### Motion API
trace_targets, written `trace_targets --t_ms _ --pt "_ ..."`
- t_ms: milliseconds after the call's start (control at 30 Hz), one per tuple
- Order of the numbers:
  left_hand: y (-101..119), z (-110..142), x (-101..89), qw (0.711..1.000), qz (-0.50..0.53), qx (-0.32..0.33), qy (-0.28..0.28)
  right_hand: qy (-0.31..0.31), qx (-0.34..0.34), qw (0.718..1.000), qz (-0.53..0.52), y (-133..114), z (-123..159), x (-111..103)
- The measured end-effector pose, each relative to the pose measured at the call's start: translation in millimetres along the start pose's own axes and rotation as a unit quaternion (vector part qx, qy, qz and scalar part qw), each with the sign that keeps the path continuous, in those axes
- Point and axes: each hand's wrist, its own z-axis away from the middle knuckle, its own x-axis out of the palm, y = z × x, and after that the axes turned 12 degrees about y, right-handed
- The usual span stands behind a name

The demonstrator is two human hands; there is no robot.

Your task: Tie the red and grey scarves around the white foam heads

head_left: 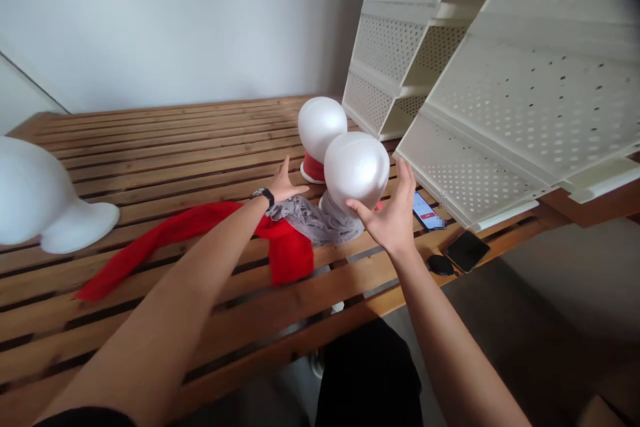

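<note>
A white foam mannequin head [355,167] stands in front of me, with a grey scarf [327,225] around its neck. My right hand [393,213] is spread at its right side, thumb in front; I cannot tell whether it touches the head. My left hand [286,185], wearing a dark wristwatch, is open with fingers apart, just above the scarf's left end. A red scarf [295,257] lies partly under the grey one and stretches left across the slats. Right behind stands a second white mannequin head [321,125] with red fabric [313,167] around its neck.
Another white mannequin head [35,193] is at the far left of the slatted wooden table [165,140]. White perforated storage bins [480,167] are stacked at the right. A lit phone [427,211], a dark flat device [467,251] and a small black object [441,265] lie near the right edge.
</note>
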Motion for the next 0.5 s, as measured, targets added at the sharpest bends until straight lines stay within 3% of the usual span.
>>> trace_targets --t_ms 100,167,233,333,400,500 --pt "-10.1 76.5 -64.7 0.998 -0.022 0.062 -0.002 0.014 0.053 0.998 -0.017 -41.3 51.4 -28.9" --pt "-28.5 135.3 -109.3 0.997 -0.045 0.066 0.024 -0.011 0.102 0.994 -0.031 -76.1 95.5 -47.0" --pt "-54.2 194.1 -155.0 0.993 -0.079 0.052 0.07 -0.075 0.121 0.989 -0.043 -112.7 138.7 -63.3" --pt "-95.7 268.4 -226.8 0.971 -0.145 -0.006 0.187 -0.191 0.074 0.977 -0.064 -162.7 186.9 -81.9" --pt "-117.8 301.6 -274.5 0.947 -0.187 -0.062 0.253 -0.252 0.035 0.964 -0.082 -187.7 206.0 -87.9" --pt "-133.2 325.3 -339.1 0.904 -0.218 -0.168 0.328 -0.306 -0.011 0.947 -0.101 -209.3 221.7 -85.4"
